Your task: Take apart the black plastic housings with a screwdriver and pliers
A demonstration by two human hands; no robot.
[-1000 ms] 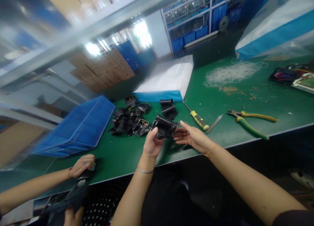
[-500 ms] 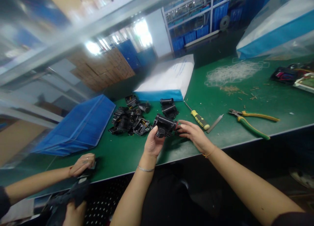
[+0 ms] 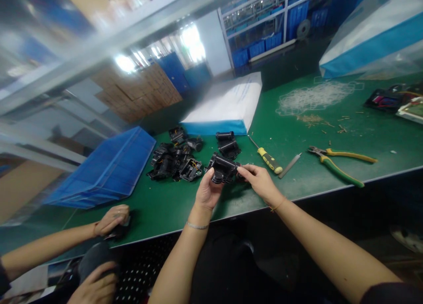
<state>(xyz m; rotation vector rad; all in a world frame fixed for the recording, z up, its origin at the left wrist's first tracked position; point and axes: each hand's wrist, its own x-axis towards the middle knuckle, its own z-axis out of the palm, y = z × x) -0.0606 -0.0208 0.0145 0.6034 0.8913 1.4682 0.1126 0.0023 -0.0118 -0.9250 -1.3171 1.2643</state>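
Note:
Over the front of the green workbench (image 3: 172, 207), my left hand (image 3: 209, 193) grips a black plastic housing (image 3: 224, 164) from below, thumb on its near side. The housing has a tube along its top and a round part underneath. At its right end my right hand (image 3: 259, 180) is closed, thumb and fingers pinching that end; the fingertips partly hide it. Just behind lie more black housing parts (image 3: 228, 145). Left of my hands is a pile of black housings (image 3: 173, 161), some with yellow wires.
Right of my hands lie a yellow-black screwdriver (image 3: 269, 160), a grey pointed tool (image 3: 290, 165) and green-yellow pliers (image 3: 342, 161). Behind are a white-blue bag (image 3: 228, 101), clear ties (image 3: 313, 97) and screws (image 3: 310, 119). A blue bin (image 3: 109, 172) stands left, near a co-worker's hand (image 3: 114, 218).
My right hand has drawn in and closed on the housing's right end, where its fingers were spread before. The red ring seen there is now hidden. The co-worker's hands have shifted slightly.

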